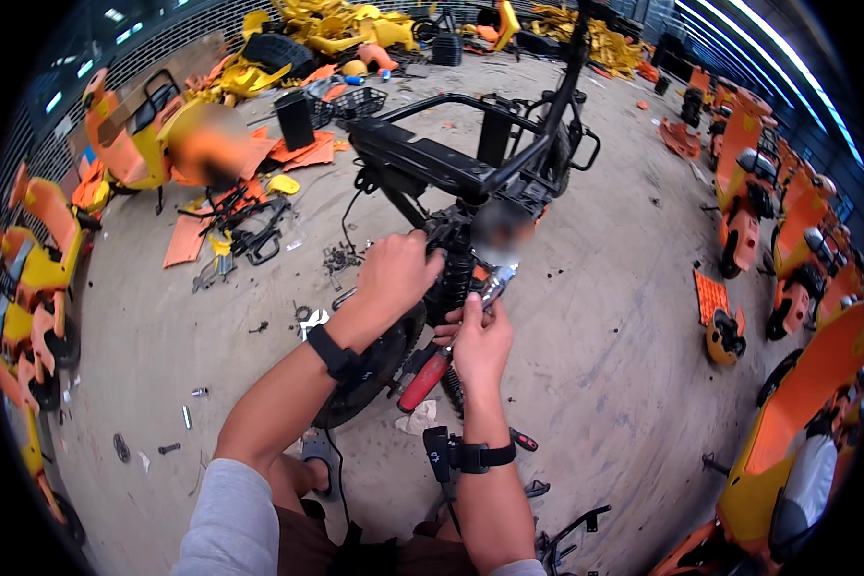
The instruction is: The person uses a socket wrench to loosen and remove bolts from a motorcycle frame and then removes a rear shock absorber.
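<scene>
Right hand: fingers wrapped round a tool, thumb laid along it. Red handle slants out below the hand, silver end above; the hand covers the middle.

Left hand: fingers curled in beside the black spring, tips out of sight; cannot tell whether they pinch anything or only brace.

Tool's silver end lies just right of the spring, under the rear of a bare black frame. Blur there hides the contact point. Wheel below, partly behind the left forearm.

Step in hand, as I judge it: tool work on a fitting near the spring. Next move seems to call for the tool's end square on the fitting, the left hand steadying, its fingers clear of the handle's swing.

Farther out, on the concrete floor: loose hardware left of the frame; a socket and bolt nearer the lower left; a screwdriver beside the right wrist. Scooters line the right; yellow panels heap at the back.
</scene>
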`<state>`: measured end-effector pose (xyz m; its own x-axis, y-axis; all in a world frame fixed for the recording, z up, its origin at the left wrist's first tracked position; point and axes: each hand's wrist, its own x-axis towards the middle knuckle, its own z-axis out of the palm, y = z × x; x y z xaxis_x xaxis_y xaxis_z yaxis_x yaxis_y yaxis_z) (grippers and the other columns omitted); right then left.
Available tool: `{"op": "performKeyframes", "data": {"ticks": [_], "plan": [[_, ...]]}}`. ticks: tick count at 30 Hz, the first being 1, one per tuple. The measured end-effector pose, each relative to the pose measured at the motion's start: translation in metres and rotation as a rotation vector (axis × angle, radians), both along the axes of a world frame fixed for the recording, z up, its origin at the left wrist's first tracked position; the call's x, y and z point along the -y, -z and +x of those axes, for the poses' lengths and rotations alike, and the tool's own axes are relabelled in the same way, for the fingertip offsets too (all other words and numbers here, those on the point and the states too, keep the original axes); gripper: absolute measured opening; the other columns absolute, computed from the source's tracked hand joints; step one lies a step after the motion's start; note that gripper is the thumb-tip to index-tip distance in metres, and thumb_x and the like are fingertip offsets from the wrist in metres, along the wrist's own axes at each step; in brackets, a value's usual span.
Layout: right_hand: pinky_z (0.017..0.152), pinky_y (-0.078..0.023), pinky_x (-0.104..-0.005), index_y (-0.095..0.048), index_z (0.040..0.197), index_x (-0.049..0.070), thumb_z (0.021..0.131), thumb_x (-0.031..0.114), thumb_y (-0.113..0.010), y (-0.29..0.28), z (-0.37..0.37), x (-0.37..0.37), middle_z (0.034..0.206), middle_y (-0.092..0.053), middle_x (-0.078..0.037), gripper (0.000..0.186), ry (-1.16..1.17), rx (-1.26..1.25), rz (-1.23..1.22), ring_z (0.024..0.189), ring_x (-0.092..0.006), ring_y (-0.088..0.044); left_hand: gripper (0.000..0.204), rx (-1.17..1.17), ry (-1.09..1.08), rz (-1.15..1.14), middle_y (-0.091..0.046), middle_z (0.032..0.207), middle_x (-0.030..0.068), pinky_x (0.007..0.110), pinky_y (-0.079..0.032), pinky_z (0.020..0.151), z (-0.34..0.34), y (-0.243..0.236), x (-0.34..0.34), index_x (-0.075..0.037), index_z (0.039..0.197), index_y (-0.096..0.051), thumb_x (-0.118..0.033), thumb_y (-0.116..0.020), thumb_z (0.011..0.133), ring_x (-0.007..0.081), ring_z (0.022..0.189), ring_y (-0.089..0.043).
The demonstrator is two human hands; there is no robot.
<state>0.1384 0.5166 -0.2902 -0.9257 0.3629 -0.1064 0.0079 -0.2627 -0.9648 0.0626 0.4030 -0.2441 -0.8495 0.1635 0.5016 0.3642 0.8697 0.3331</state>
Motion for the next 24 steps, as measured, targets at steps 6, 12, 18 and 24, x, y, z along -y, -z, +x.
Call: {"op": "performKeyframes", "data": {"ticks": [6, 12, 18, 24], "plan": [[0.047, -0.052, -0.0301, -0.049, 0.107, -0.003, 0.100, 0.020, -0.047, 0.004, -0.002, -0.002, 0.074, -0.060, -0.012, 0.023, -0.007, -0.024, 0.035, 0.055, -0.0193, -0.064, 0.032, 0.046, 0.024, -0.075, -0.065, 0.069, 0.0205, 0.042, -0.054, 0.061, 0.001, -0.012, 0.002, 0.002, 0.076, -0.068, -0.028, -0.065, 0.087, 0.0356, 0.068, -0.067], [0.047, -0.053, -0.0302, -0.049, 0.109, -0.002, 0.100, 0.023, -0.049, 0.007, -0.002, -0.001, 0.074, -0.061, -0.012, 0.027, -0.016, -0.037, 0.079, 0.056, -0.0205, -0.064, 0.031, -0.043, 0.029, 0.079, -0.061, 0.062, 0.0222, 0.046, -0.051, 0.057, -0.007, 0.019, 0.008, 0.001, 0.073, -0.064, -0.027, -0.066, 0.085, 0.0393, 0.061, -0.063], [0.046, -0.052, -0.0290, -0.048, 0.119, -0.003, 0.100, 0.021, -0.048, 0.003, 0.000, 0.001, 0.075, -0.061, -0.012, 0.030, 0.000, -0.015, 0.102, 0.056, -0.0190, -0.064, 0.026, -0.209, 0.092, 0.293, -0.063, 0.064, 0.0183, 0.043, -0.050, 0.053, -0.011, 0.048, 0.007, -0.001, 0.074, -0.062, -0.024, -0.067, 0.086, 0.0358, 0.060, -0.063], [0.044, -0.051, -0.0296, -0.049, 0.111, -0.001, 0.100, 0.021, -0.047, 0.006, 0.000, 0.002, 0.073, -0.061, -0.012, 0.025, 0.016, -0.055, 0.116, 0.052, -0.0186, -0.062, 0.018, -0.297, 0.118, 0.500, -0.063, 0.075, 0.0173, 0.043, -0.050, 0.057, -0.010, 0.071, -0.003, -0.001, 0.086, -0.063, -0.019, -0.067, 0.086, 0.0371, 0.067, -0.063]]}}
